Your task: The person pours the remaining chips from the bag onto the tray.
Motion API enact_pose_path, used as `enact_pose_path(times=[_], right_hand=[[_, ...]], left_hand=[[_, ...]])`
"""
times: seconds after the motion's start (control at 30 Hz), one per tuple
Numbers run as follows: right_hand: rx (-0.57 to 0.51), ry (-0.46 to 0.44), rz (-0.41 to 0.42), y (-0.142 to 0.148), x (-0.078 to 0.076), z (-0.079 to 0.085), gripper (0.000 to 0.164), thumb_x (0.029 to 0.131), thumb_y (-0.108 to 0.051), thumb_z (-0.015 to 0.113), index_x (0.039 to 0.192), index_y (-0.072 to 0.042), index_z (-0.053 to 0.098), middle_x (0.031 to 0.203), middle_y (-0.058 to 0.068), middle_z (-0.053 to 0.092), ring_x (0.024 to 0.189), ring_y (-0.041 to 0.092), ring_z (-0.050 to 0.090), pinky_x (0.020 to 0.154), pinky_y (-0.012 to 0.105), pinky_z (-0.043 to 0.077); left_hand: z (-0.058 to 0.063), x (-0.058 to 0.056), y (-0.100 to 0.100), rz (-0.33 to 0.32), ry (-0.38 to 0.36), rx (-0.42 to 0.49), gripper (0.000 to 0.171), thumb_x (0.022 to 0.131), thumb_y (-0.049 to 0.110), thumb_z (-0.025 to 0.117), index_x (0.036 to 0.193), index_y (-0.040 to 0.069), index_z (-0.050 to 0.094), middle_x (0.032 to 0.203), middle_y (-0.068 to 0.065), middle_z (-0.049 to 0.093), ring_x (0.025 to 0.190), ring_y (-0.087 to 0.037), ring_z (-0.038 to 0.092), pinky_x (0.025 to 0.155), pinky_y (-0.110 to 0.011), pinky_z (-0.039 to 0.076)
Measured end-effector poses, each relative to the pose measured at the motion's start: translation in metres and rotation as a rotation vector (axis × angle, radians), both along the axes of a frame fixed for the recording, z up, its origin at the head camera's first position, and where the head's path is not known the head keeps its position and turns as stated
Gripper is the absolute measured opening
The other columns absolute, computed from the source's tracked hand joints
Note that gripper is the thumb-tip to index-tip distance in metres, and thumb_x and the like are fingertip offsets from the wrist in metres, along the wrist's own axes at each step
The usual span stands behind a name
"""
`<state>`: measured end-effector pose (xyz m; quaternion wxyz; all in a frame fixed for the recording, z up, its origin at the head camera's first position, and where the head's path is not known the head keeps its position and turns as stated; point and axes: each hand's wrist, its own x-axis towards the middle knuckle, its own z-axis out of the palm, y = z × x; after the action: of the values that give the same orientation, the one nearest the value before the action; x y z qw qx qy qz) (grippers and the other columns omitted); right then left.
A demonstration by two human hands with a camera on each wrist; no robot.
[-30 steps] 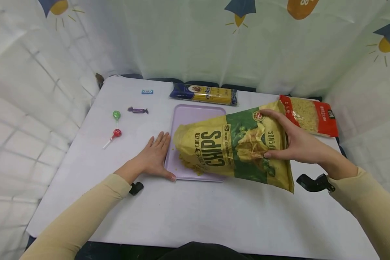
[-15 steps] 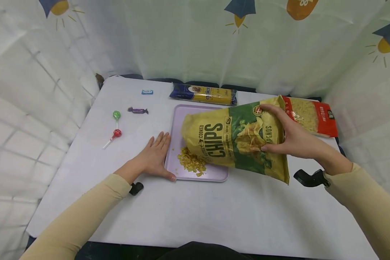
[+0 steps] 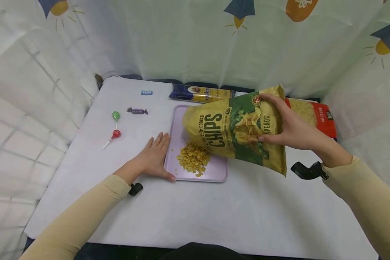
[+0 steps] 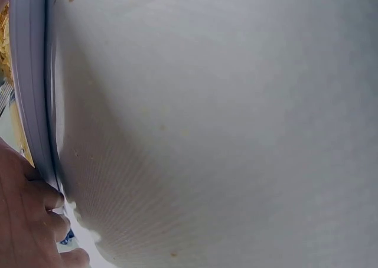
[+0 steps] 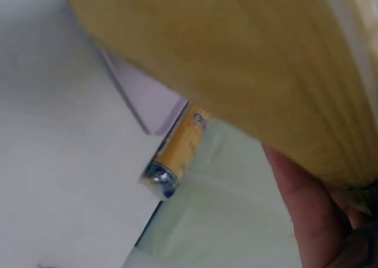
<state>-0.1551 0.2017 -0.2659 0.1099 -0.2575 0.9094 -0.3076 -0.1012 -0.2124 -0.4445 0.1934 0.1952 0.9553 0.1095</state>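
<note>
My right hand (image 3: 292, 128) grips a yellow and green chip bag (image 3: 234, 126) by its bottom end. The bag lies tilted over the purple tray (image 3: 219, 173), its mouth toward the left. A heap of crumbled yellow chips (image 3: 193, 159) rests on the tray beneath the mouth. With fingers straight, my left hand (image 3: 154, 157) lies flat along the tray's left edge. In the left wrist view the tray's side (image 4: 29, 85) passes close to the fingers. The bag (image 5: 236, 61) fills the top of the right wrist view.
Behind the tray lies a pasta pack (image 3: 198, 94). A red pack (image 3: 325, 117) sits at the back right, partly behind the bag and hand. On the left are a purple-wrapped candy (image 3: 137, 111), a small blue candy (image 3: 146, 92), a green lollipop (image 3: 116, 115) and a red lollipop (image 3: 116, 133).
My right hand has raised the bag and drawn its mouth slightly right. The chip heap, mostly covered before, now shows on the tray. My left hand has kept its place.
</note>
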Motion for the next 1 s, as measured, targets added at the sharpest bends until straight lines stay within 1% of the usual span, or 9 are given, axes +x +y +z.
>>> enact_pose_path(times=[0.17, 0.23, 0.4, 0.53, 0.7, 0.83, 1.0], right_hand=[[0.033, 0.008, -0.016, -0.007, -0.004, 0.004, 0.109, 0.08, -0.015, 0.088, 0.162, -0.032, 0.018, 0.141, 0.016, 0.043, 0.112, 0.032, 0.054, 0.076, 0.029, 0.053], [0.037, 0.0, -0.025, -0.009, -0.006, 0.005, 0.109, 0.081, -0.015, 0.087, 0.162, -0.032, 0.017, 0.139, 0.017, 0.044, 0.111, 0.033, 0.054, 0.076, 0.032, 0.053], [0.03, -0.005, -0.035, -0.011, -0.011, 0.005, 0.109, 0.081, -0.01, 0.086, 0.162, -0.031, 0.016, 0.137, 0.018, 0.043, 0.109, 0.034, 0.054, 0.075, 0.035, 0.054], [0.029, 0.003, -0.038, -0.012, -0.015, 0.006, 0.109, 0.082, -0.01, 0.086, 0.162, -0.031, 0.015, 0.137, 0.02, 0.042, 0.109, 0.035, 0.054, 0.077, 0.039, 0.054], [0.032, 0.037, -0.042, -0.015, -0.018, 0.008, 0.107, 0.082, -0.011, 0.085, 0.162, -0.029, 0.016, 0.138, 0.021, 0.042, 0.108, 0.036, 0.055, 0.078, 0.043, 0.054], [0.029, 0.043, -0.048, -0.017, -0.02, 0.01, 0.107, 0.082, -0.01, 0.085, 0.162, -0.029, 0.016, 0.136, 0.021, 0.042, 0.107, 0.036, 0.056, 0.079, 0.044, 0.052], [0.028, 0.052, -0.05, -0.019, -0.021, 0.011, 0.107, 0.082, -0.009, 0.085, 0.162, -0.028, 0.016, 0.14, 0.021, 0.041, 0.111, 0.036, 0.054, 0.085, 0.05, 0.051]], left_hand=[[0.0, 0.001, 0.0, 0.002, 0.002, 0.004, 0.156, 0.06, 0.082, 0.079, 0.16, -0.01, 0.001, 0.17, -0.027, -0.002, 0.159, -0.044, -0.006, 0.126, -0.065, 0.003], [0.0, 0.001, 0.0, 0.003, 0.002, 0.002, 0.156, 0.06, 0.082, 0.079, 0.16, -0.01, 0.0, 0.17, -0.027, -0.003, 0.159, -0.044, -0.006, 0.126, -0.065, 0.003], [0.0, 0.002, 0.0, 0.003, 0.002, 0.005, 0.157, 0.06, 0.082, 0.078, 0.16, -0.01, 0.0, 0.17, -0.027, -0.003, 0.159, -0.044, -0.007, 0.126, -0.065, 0.002], [0.001, 0.002, 0.0, 0.003, 0.001, 0.007, 0.156, 0.06, 0.082, 0.079, 0.16, -0.01, 0.0, 0.17, -0.027, -0.003, 0.158, -0.044, -0.007, 0.126, -0.065, 0.002], [0.001, 0.002, 0.001, 0.004, 0.001, 0.0, 0.156, 0.06, 0.082, 0.079, 0.16, -0.01, 0.0, 0.17, -0.027, -0.003, 0.158, -0.044, -0.006, 0.126, -0.065, 0.002], [0.0, 0.003, 0.001, 0.004, 0.003, -0.006, 0.156, 0.06, 0.082, 0.078, 0.16, -0.009, 0.0, 0.17, -0.026, -0.003, 0.158, -0.044, -0.006, 0.126, -0.065, 0.003], [0.001, 0.003, 0.002, 0.007, 0.003, -0.004, 0.156, 0.06, 0.081, 0.079, 0.16, -0.009, 0.0, 0.17, -0.027, -0.002, 0.158, -0.044, -0.006, 0.126, -0.065, 0.003]])
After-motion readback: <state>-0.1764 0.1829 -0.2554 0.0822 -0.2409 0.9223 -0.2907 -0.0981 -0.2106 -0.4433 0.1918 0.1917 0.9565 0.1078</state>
